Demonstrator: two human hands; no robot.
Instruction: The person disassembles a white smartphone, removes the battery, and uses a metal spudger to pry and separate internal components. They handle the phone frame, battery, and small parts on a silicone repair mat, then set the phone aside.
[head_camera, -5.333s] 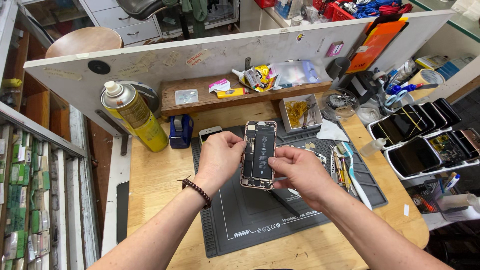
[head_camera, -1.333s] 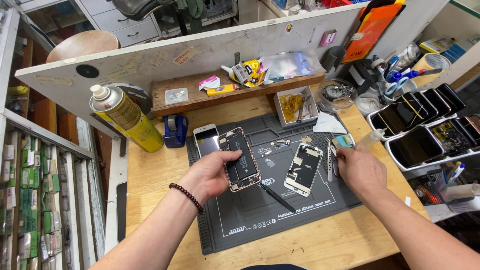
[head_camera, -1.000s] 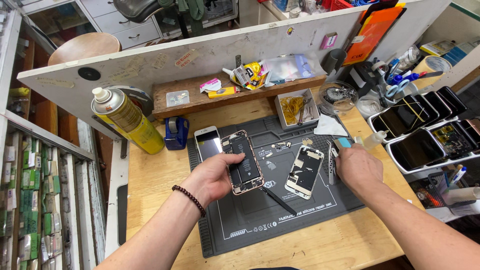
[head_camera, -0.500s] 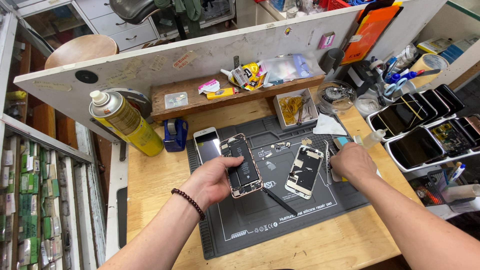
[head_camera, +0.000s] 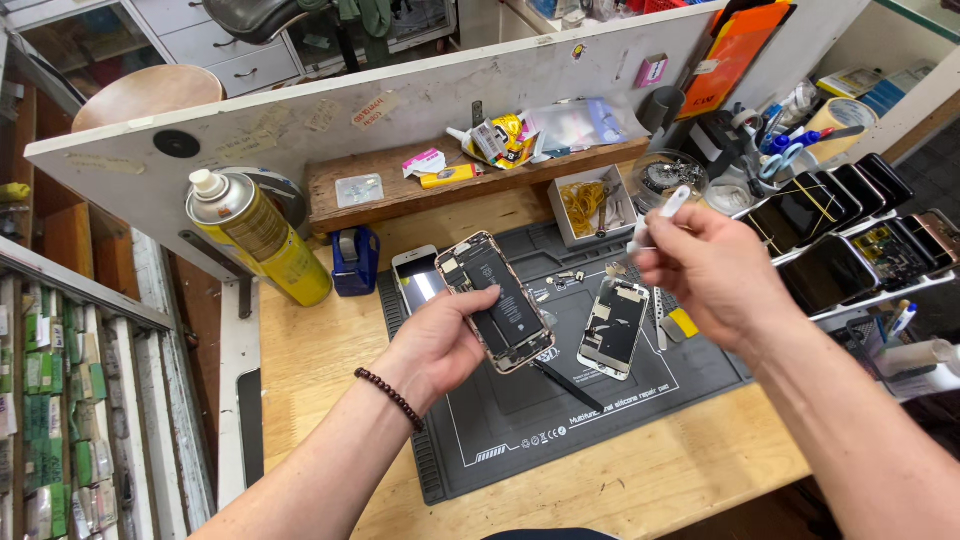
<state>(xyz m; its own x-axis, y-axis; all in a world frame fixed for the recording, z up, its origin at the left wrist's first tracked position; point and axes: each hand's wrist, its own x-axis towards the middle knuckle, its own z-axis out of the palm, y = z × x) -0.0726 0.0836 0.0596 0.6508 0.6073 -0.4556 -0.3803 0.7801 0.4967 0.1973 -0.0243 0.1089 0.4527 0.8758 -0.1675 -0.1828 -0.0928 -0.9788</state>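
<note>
Two hands work mid-frame: left hand (head_camera: 440, 345) grips the opened phone body (head_camera: 495, 300), long axis running upper left to lower right, beside a detached screen (head_camera: 612, 328) on the mat (head_camera: 560, 420), while right hand (head_camera: 705, 270) pinches a white tool (head_camera: 660, 212).

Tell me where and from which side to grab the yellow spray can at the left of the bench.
Probably best to grip the yellow spray can around its round body, near the middle, coming from its right, bench-facing side. It leans with its white nozzle toward the upper left, and the white partition stands right behind it, so the rear looks blocked. The blue tape dispenser sits close on that right side, so approach above it.
</note>
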